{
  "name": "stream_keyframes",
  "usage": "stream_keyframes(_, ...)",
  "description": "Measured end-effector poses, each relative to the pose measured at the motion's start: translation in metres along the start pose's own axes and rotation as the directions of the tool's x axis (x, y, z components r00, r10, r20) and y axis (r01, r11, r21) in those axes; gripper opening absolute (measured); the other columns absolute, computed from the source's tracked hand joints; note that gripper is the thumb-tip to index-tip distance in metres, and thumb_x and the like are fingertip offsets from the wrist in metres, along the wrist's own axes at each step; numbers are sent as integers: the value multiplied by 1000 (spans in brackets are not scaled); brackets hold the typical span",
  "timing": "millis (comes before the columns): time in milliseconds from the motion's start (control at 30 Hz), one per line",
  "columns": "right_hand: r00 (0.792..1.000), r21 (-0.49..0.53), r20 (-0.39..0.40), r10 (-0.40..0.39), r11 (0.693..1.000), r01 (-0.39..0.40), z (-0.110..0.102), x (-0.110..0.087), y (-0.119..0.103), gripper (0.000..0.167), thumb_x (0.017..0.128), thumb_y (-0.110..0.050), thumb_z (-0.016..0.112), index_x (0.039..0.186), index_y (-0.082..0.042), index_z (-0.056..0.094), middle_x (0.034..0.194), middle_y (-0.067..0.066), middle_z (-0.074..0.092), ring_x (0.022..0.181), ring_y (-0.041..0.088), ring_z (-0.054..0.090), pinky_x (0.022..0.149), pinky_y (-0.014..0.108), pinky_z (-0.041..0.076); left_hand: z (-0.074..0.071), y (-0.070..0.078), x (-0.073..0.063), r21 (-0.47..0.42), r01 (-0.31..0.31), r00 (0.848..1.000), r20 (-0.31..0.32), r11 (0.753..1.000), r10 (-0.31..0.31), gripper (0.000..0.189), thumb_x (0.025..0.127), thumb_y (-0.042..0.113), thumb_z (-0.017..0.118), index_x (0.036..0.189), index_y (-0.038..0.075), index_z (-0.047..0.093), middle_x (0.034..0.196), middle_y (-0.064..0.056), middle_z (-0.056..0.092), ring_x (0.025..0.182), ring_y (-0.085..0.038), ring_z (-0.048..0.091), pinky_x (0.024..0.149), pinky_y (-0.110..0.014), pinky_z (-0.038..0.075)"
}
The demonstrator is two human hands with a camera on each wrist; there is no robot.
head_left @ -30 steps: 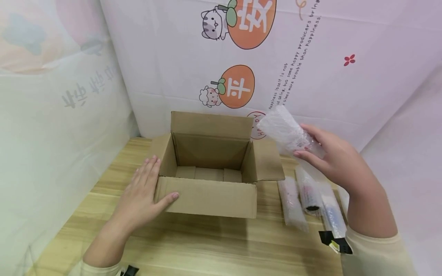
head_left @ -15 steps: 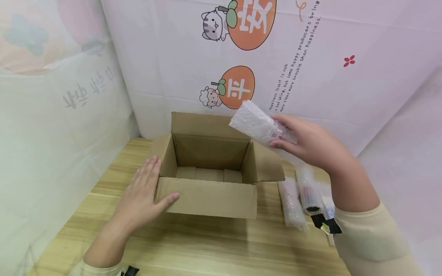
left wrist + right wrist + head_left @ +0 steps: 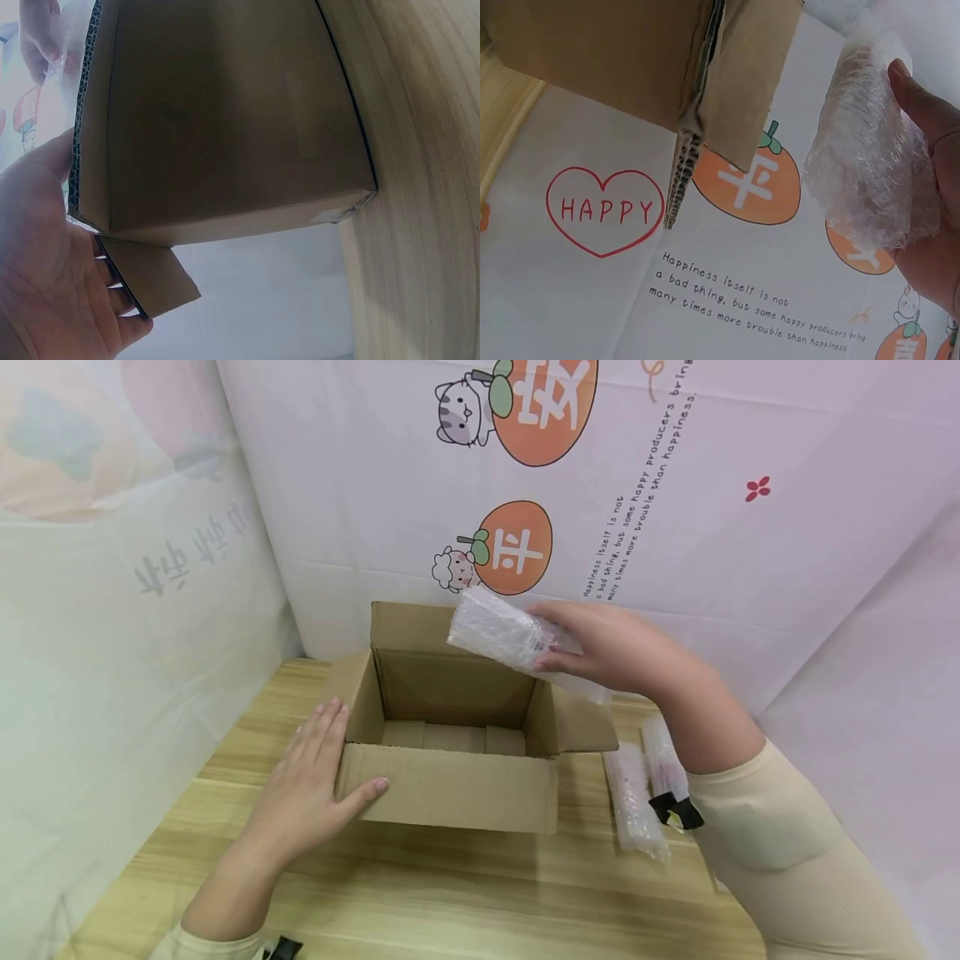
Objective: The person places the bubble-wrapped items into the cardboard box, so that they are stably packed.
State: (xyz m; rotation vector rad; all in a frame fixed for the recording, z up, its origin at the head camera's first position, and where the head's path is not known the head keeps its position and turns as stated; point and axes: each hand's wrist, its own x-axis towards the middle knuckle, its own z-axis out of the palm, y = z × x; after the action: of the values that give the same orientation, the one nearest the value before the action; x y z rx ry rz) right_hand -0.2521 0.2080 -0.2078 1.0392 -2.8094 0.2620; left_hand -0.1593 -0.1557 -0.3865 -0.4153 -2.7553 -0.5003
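Observation:
An open cardboard box (image 3: 450, 789) stands on the wooden table with its flaps folded outward, and the part of its floor that shows is bare. My left hand (image 3: 307, 785) rests along the box's left flap, fingers straight, the thumb lying on the front flap. In the left wrist view, the fingers of that left hand (image 3: 60, 262) show behind the small flap. Above the box's back right corner, my right hand (image 3: 607, 643) grips a bubble-wrapped package (image 3: 498, 631) between thumb and fingers. In the right wrist view this bubble-wrapped package (image 3: 870, 142) is held beyond the flap; its contents are blurred by the wrap.
More bubble-wrapped packages lie right of the box, one (image 3: 636, 802) nearest it and another (image 3: 663, 752) partly behind the right sleeve (image 3: 780, 827). A white printed cloth (image 3: 352, 485) hangs behind the table (image 3: 450, 893); further sheets close off both sides.
The right hand has carried the bubble-wrapped package leftward, from beside the box to above its back right part. The left hand and the box have stayed in place.

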Motion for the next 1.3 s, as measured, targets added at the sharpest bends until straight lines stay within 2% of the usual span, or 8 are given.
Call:
stream_keyframes(167,999,-3,46,-17,1000,17,2,17,-6,64,88,-43,72,144,-23,48,134,-3,59,122,16,55,107,42,44,1,0,-1,-2,-3,1000,-7,1000,3,101,90,68,51,159,12,4,166,-8,4,152,-32,8,124,-49,11)
stream_keyframes(333,993,-34,113,-37,999,41,6,32,-16,65,87,-48,71,143,-23,49,135,-6,59,120,14,57,106,39,45,2,-1,-1,-5,-4,1000,-13,1000,3,101,90,68,51,159,12,4,166,-9,4,152,-33,8,124,-50,12)
stream_keyframes(500,985,-37,167,-39,998,46,12,41,-24,64,87,-46,71,142,-21,50,129,-6,63,109,10,63,99,36,51,2,-1,-1,7,-5,1000,-13,1000,5,101,90,69,50,159,12,3,166,-8,3,152,-32,8,124,-50,14)
stream_keyframes(733,974,-43,219,-65,996,76,25,56,-32,62,89,-43,71,142,-19,49,135,-5,59,119,13,58,103,36,47,2,-1,-1,-3,1,1000,-10,1000,-1,101,90,69,50,159,13,3,166,-7,3,152,-32,8,124,-49,13)
stream_keyframes(833,968,-62,247,-55,996,72,31,62,-35,61,89,-45,71,141,-21,49,132,-6,60,117,12,59,103,36,48,2,-1,-1,-2,-3,1000,-10,1000,3,102,90,70,50,159,13,3,166,-8,4,153,-31,7,124,-50,13)
stream_keyframes(1033,945,-78,323,-50,994,79,41,74,-44,63,88,-46,70,142,-21,48,132,-3,61,109,11,63,102,37,49,3,-2,-1,-8,-8,1000,-14,1000,8,102,90,69,50,159,13,2,166,-8,4,153,-30,6,124,-49,13)
stream_keyframes(1300,916,-108,400,-34,991,84,54,91,-56,61,89,-44,70,141,-20,48,134,-1,60,113,15,61,106,39,46,2,-2,-1,-8,-5,1000,-8,1000,5,102,90,69,50,159,13,2,166,-9,3,153,-31,7,124,-49,13)
